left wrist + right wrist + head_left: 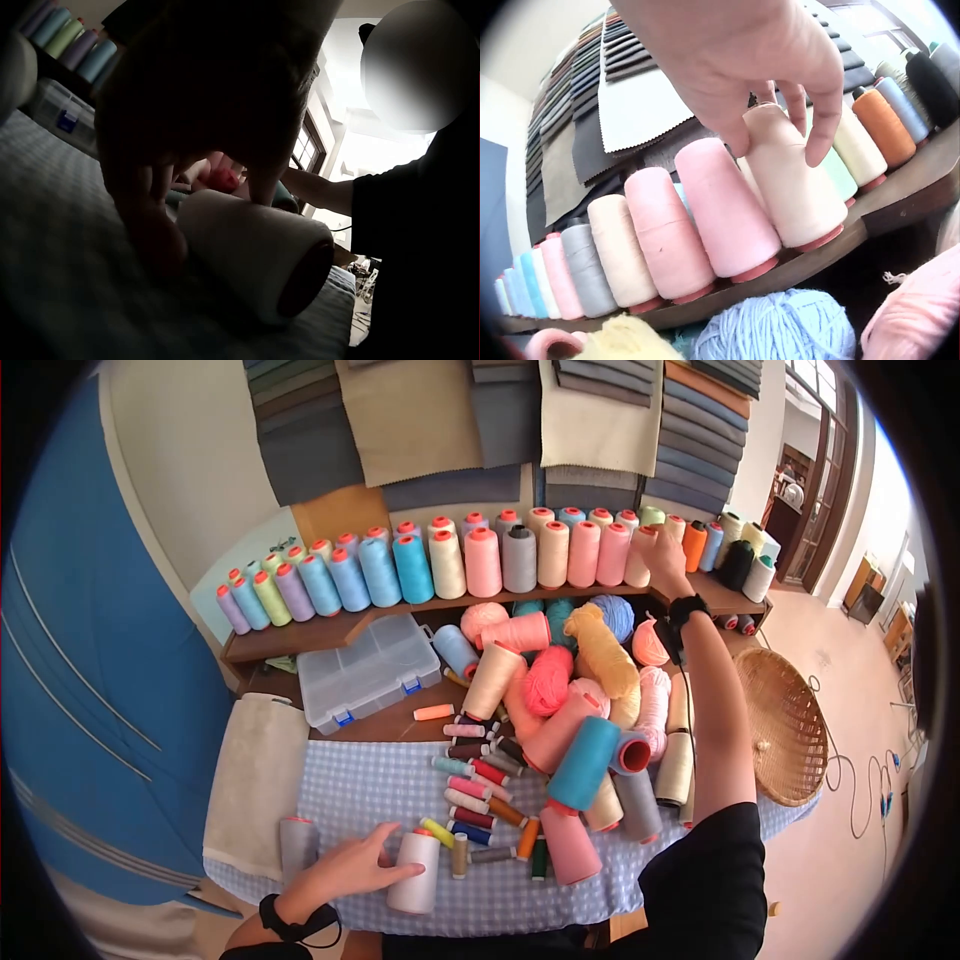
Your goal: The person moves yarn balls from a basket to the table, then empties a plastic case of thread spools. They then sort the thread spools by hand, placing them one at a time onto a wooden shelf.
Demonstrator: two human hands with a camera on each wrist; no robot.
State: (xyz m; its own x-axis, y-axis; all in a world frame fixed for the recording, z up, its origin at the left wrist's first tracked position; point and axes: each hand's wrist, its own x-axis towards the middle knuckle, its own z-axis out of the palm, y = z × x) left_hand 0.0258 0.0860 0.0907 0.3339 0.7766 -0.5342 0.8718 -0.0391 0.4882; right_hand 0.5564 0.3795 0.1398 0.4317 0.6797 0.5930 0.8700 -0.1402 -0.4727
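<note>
At the right part of the shelf, my right hand grips the top of a pale cream thread cone, thumb on one side and fingers on the other. The cone stands upright at the shelf edge in line with pink thread cones. Low on the checked cloth, my left hand is spread beside a white thread cone, the thumb overlapping its side. The left wrist view is dark; there the white cone lies under the hand, with fingers reaching down beside it.
Thread cones line the wooden shelf. Below lie yarn skeins, loose cones and small spools. A clear plastic case sits at left, a wicker basket at right. Fabric swatches hang behind the shelf.
</note>
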